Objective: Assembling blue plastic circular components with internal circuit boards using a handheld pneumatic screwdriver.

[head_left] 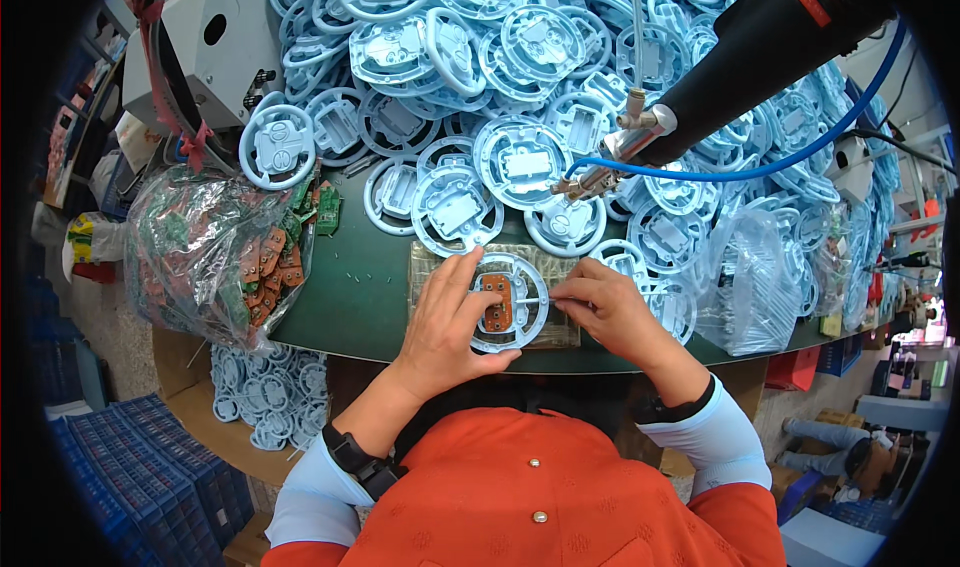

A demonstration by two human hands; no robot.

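A light-blue plastic steering-wheel-shaped part [541, 319] lies in front of me on a mat [565, 335] at the table's near edge. Inside its ring sits an orange circuit board [497, 313] with small dark components. My left hand [447, 312] grips the ring from the left, its thumb at the near rim and a fingertip on the board. From the right, my right hand [605, 305] has thumb and forefinger pinched together beside the rim, near a spoke. What that pinch holds is too small to make out.
A large heap of blue wheel parts [460, 47] covers the far table. At left is a clear bag [190, 237] of circuit boards. A black powered driver [760, 67] with a blue hose reaches in from the upper right. A clear plastic bag [745, 287] lies at right.
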